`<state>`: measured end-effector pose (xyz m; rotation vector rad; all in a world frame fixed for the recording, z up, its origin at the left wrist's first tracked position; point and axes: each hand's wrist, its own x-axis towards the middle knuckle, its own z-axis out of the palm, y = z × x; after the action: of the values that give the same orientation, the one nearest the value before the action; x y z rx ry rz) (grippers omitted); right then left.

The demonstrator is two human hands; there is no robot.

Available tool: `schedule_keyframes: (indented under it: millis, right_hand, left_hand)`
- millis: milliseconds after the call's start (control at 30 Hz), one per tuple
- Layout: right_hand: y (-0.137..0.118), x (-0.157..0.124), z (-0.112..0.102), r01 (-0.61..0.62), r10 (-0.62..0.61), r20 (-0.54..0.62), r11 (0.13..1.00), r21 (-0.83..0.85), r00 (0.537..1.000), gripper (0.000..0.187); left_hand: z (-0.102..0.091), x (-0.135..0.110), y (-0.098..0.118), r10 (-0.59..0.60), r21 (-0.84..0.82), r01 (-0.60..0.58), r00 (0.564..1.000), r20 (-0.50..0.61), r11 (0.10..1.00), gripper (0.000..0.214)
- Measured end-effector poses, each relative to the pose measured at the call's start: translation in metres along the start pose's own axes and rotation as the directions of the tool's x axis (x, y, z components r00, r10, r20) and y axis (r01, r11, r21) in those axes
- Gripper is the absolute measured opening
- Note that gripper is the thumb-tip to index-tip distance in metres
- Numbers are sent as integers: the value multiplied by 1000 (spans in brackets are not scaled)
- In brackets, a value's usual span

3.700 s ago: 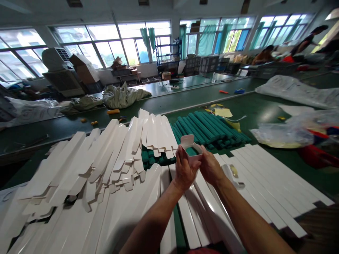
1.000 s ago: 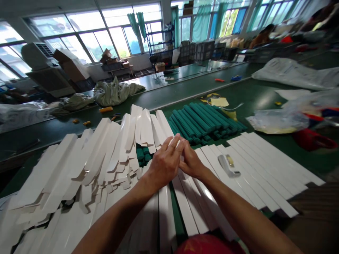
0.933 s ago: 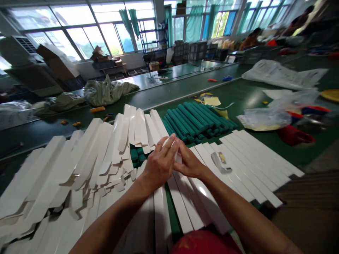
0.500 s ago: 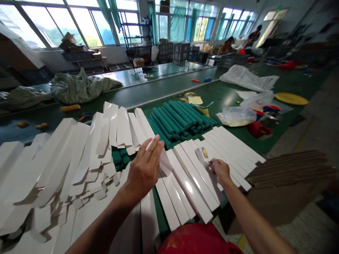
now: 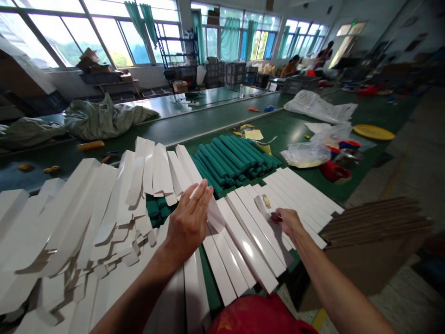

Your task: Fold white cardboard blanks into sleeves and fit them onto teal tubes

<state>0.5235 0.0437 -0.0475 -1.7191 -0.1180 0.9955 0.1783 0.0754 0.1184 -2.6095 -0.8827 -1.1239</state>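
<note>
My left hand (image 5: 189, 222) hovers with fingers stretched out and together, pressing against a long white carton (image 5: 239, 241) among the row of closed white cartons. My right hand (image 5: 289, 222) lies on the cartons further right, its fingers closed on the end of a small white tape dispenser (image 5: 261, 206). A stack of dark green bars (image 5: 232, 160) sits just beyond the cartons. Unfolded white carton blanks (image 5: 86, 208) are heaped to the left.
The green table (image 5: 208, 125) carries plastic bags (image 5: 308, 153), a red item (image 5: 332, 170), a yellow plate (image 5: 373, 132) and yellow scraps (image 5: 253, 134). Brown corrugated sheets (image 5: 375, 222) stand at the right. Something red (image 5: 259, 315) is at the bottom edge. People work far back.
Earlier both hands held an open carton end, then pressed together over it. Since then my right hand moved right onto the tape dispenser; my left stayed on the carton.
</note>
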Motion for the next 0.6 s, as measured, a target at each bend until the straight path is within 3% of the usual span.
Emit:
schedule_keyframes:
  millis: [300,433,600]
  right_hand:
    - [32,-8,-15,114,-121,45,985,125,992,19]
    - [44,-5,-17,89,-94,72,993,76,993,23]
    - [49,1,-23,82,-72,197,996,-45,978,29]
  left_hand:
    - [0,0,1,9,-20,-10,1000,-16,1000,55]
    - [-2,-1,1,10,-11,-10,1000,-6,1000,54]
    - [-4,-4,0,-19,-48,18,1000,-19,999,53]
